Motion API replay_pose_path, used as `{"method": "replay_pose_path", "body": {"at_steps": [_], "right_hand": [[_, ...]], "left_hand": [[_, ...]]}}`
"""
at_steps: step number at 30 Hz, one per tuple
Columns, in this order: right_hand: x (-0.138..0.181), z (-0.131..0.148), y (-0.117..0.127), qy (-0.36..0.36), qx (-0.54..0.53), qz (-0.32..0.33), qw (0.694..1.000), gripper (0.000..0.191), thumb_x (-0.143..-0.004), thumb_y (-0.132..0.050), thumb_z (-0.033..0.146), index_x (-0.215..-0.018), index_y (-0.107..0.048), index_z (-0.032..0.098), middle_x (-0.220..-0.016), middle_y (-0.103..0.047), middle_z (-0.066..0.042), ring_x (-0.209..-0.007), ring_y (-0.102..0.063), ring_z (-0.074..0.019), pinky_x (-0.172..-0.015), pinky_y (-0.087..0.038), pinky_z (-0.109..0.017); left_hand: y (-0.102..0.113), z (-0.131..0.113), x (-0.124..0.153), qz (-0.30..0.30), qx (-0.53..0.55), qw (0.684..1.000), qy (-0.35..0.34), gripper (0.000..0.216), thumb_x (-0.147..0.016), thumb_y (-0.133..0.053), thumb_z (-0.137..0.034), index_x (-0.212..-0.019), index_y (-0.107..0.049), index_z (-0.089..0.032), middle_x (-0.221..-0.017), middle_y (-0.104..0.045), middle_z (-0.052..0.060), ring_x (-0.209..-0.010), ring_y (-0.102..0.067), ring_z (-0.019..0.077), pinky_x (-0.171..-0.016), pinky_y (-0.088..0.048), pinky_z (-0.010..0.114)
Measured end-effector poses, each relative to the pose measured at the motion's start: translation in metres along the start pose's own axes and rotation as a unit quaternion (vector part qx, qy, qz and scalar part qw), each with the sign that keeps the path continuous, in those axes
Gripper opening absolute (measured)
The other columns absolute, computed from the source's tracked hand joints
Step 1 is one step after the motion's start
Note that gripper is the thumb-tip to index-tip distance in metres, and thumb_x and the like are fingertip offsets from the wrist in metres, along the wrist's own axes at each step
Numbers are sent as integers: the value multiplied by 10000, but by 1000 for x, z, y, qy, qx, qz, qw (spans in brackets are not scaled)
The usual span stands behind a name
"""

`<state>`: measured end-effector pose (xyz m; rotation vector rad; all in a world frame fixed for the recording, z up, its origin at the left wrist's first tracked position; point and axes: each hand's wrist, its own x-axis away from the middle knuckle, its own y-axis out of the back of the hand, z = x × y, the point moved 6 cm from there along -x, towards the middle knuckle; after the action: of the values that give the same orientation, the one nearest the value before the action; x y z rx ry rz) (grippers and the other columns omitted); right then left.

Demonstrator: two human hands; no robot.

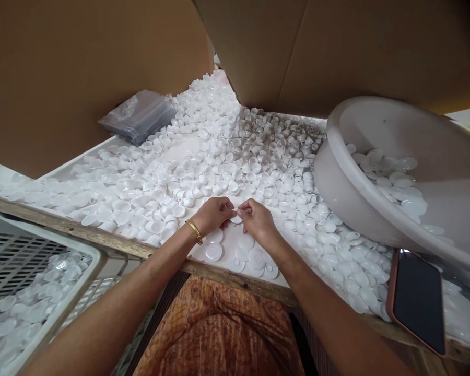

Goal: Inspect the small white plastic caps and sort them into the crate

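Observation:
My left hand [212,215], with a gold bangle at the wrist, and my right hand [257,222] meet over the front of the table. Thumbs and forefingers of both pinch a small white plastic piece [236,220], partly hidden by the fingers, so its exact shape is unclear. Just below the hands lie several small white saucer-like discs [213,252], some overlapping, near the wooden front edge. Beyond my fingers spreads a wide heap of tiny white plastic cups [203,167]. More flat white pieces [348,271] lie to the right of my right forearm.
A large pale tub [348,183] with white discs inside leans at the right. A phone [417,300] rests by the front edge there. At lower left stands a plastic crate [96,277] holding white pieces. Cardboard [94,68] and a plastic-wrapped pack [139,115] are behind.

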<state>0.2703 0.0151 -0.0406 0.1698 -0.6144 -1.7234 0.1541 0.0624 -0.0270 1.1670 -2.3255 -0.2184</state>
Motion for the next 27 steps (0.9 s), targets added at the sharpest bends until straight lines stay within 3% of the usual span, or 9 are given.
{"method": "replay_pose_path", "body": {"at_steps": [5, 14, 17, 20, 24, 27], "right_hand": [[3, 9, 4, 91, 109, -61, 988, 48, -782, -539, 206, -736, -528, 202, -748, -594, 10, -683, -536, -130, -606, -378, -238], [3, 7, 1, 104, 127, -56, 985, 50, -799, -516, 213, -754, -539, 211, -776, -560, 10, -683, -494, -130, -621, -353, -240], [7, 10, 0, 110, 139, -54, 983, 75, -815, -498, 204, -781, -565, 204, -797, -567, -7, -721, -516, -142, -653, -373, -250], [9, 15, 7, 142, 149, -46, 977, 167, -841, -456, 178, -906, -607, 207, -866, -573, -33, -791, -544, -152, -709, -397, -260], [11, 14, 43, 131, 170, -108, 971, 231, -842, -459, 168, -1011, -608, 218, -953, -577, -46, -828, -565, -151, -744, -414, -266], [15, 10, 57, 131, 214, -82, 965, 214, -840, -502, 220, -1024, -611, 227, -1029, -576, -38, -827, -572, -149, -730, -423, -267]], "left_hand": [[-2, 4, -3, 48, -14, 999, 11, 188, -781, -549, -236, -648, -430, -176, -446, -513, -48, -373, -475, 80, -379, -369, 166], [-7, 13, -8, 86, 13, 995, 38, 127, -813, -514, -241, -735, -425, -193, -451, -509, -62, -369, -504, 106, -389, -431, 211], [-4, 11, -2, 55, 22, 997, 43, 122, -779, -558, -224, -773, -441, -189, -457, -509, -66, -381, -504, 108, -415, -426, 217], [4, 5, 8, 1, -79, 997, 16, 130, -741, -601, -247, -797, -508, -174, -483, -510, -55, -441, -505, 110, -454, -394, 210], [9, -9, 27, -102, -274, 954, -65, 236, -730, -618, -321, -929, -615, -193, -752, -605, 13, -648, -561, 148, -587, -422, 253], [-6, -20, 42, -101, -340, 919, -172, 291, -772, -580, -243, -1060, -613, -220, -967, -609, 50, -840, -562, 182, -737, -443, 292]]}}
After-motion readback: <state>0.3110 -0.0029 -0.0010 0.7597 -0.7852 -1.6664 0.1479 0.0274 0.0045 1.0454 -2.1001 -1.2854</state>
